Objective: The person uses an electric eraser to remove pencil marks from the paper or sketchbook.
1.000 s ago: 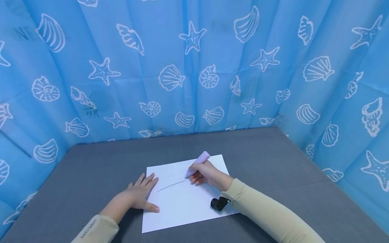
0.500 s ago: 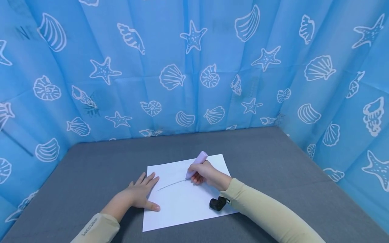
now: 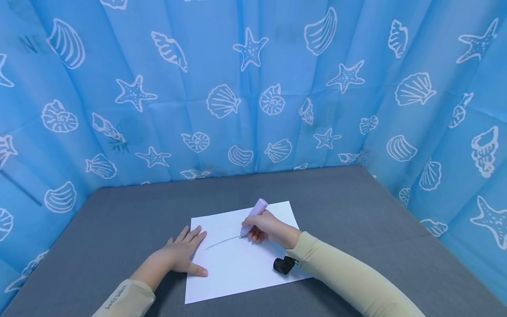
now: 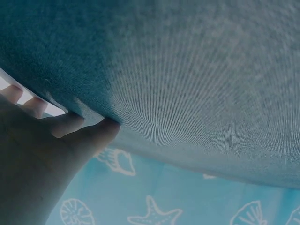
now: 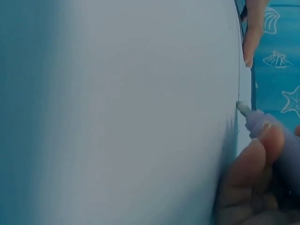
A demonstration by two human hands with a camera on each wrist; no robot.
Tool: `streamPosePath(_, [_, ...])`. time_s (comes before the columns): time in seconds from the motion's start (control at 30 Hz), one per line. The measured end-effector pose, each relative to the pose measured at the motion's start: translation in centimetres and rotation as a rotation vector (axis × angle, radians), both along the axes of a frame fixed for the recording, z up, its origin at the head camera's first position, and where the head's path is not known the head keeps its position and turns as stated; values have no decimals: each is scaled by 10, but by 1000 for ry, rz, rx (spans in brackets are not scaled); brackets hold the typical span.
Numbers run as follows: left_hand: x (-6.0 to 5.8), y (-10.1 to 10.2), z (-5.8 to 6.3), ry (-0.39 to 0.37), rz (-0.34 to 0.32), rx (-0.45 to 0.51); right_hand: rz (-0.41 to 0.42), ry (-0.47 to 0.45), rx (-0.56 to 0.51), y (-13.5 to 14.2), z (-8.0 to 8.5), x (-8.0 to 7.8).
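Note:
A white sheet of paper (image 3: 233, 277) lies on the grey table. My right hand (image 3: 269, 226) grips a thick lilac marker (image 3: 257, 210), tilted with its upper end away from me and its tip at the paper. From the tip a thin dark line (image 3: 219, 242) runs leftward across the sheet. The right wrist view shows the marker (image 5: 272, 126) between fingers and thumb, its pale nib at the end of the line. My left hand (image 3: 180, 255) is spread flat over the sheet's left edge, thumb on the paper. In the left wrist view its fingers (image 4: 96, 136) are stretched out.
The grey cloth-covered table (image 3: 138, 220) extends around the paper. A blue curtain (image 3: 245, 119) with white shells and starfish hangs behind it and along the sides. A small black camera (image 3: 284, 265) is fixed under my right wrist, over the paper.
The marker has tilted more upright, and its tip has moved slightly down and left at the right end of the line, which now bends there. My left hand stays in place.

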State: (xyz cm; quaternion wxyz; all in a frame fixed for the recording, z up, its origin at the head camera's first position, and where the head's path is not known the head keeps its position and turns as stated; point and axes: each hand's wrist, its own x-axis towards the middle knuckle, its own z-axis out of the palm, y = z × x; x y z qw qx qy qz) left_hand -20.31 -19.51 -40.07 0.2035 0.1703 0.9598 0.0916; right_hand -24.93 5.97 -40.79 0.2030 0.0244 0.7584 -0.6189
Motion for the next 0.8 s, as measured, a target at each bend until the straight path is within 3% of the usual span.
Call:
streamPosePath(0.33, [3, -4, -8, 20, -6, 6, -8, -40, -68, 1, -3, 1])
streamPosePath(0.57, [2, -3, -7, 20, -3, 1, -60, -28, -73, 1, -3, 1])
streamPosePath(0.8, [-1, -2, -4, 22, -2, 0, -54, -14, -71, 1, 0, -1])
